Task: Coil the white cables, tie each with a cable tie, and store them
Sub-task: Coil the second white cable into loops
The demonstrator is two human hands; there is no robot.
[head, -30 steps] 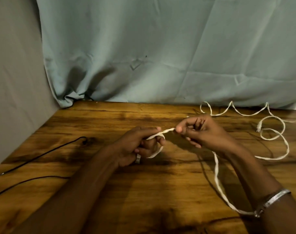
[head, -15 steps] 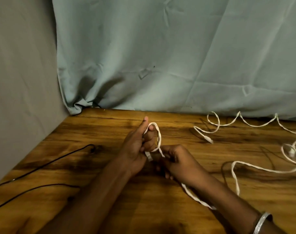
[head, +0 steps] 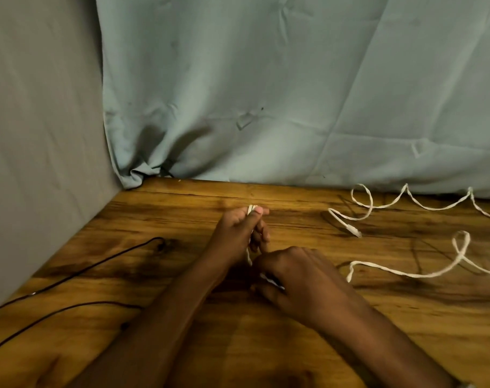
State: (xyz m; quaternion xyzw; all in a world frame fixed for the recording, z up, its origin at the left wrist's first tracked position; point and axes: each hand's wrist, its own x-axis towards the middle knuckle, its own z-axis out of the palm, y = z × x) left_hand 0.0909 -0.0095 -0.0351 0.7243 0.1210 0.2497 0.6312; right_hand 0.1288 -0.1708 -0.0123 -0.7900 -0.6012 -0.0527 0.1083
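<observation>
Your left hand (head: pixel 239 233) sits near the middle of the wooden counter (head: pixel 406 317), raised on its edge, with thumb and fingertips pinching the top of a small coil of the white cable (head: pixel 400 271); two white strands show between those fingertips, and one short stretch of cable drops from the left hand down to your right hand. Your right hand (head: pixel 294 278) lies just beside and nearer to you than the left, knuckles up, its fingers curled around the cable, a short white piece showing at the fingertips. From under the right hand the cable comes out toward the counter's right edge, runs along the wood, makes one small closed loop and leaves the picture at the right. Farther back, near the counter's far edge, a second white run lies in wavy bends along the foot of the curtain and ends in one white connector (head: pixel 353 230) resting on the wood, well apart from both hands; you cannot tell whether this run and the one you hold are a single cable or two. Two thin black cords (head: pixel 98 264) cross the counter's left part, running from the left edge inward, one ending near the left hand's wrist side, the other passing under your left forearm. One pale blue-green curtain (head: pixel 266 93) hangs behind the far edge, and one grey wall (head: pixel 36 135) closes the counter's left side, the two meeting at the far left corner.
</observation>
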